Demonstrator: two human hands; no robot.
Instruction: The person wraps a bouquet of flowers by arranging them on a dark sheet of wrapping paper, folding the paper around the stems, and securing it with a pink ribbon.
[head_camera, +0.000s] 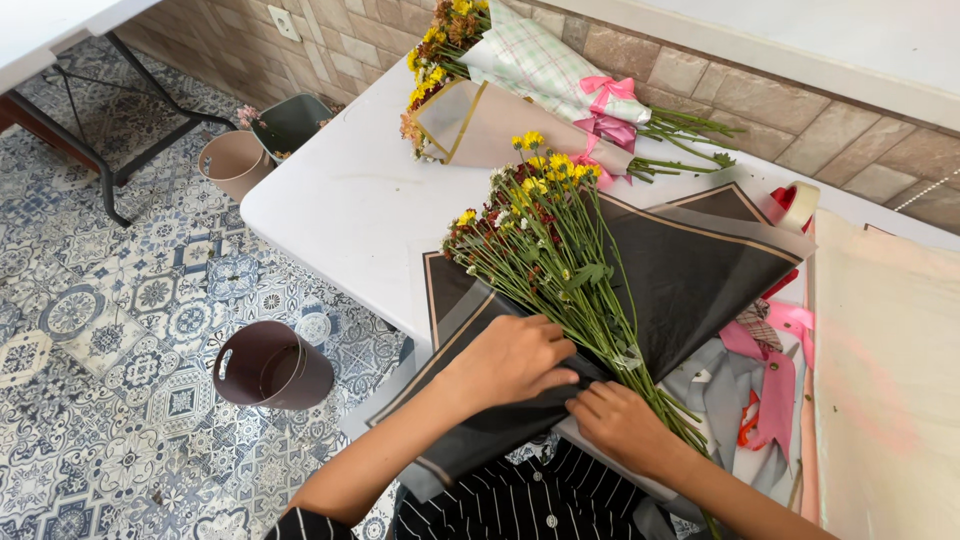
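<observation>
Head view: both my left hand (510, 362) and right hand (622, 425) pinch soft black wrapping paper (700, 270) around the fragile flower stems (600, 330), gripping low.

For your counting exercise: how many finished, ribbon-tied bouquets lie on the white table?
2: the checked-paper bouquet against the wall, and the beige-paper bouquet beside it, nearer the person. None seems hidden.

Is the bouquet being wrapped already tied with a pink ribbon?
No: the loose flower bunch lies on black wrapping paper, which both hands are gathering, with no ribbon around its stems.
</observation>
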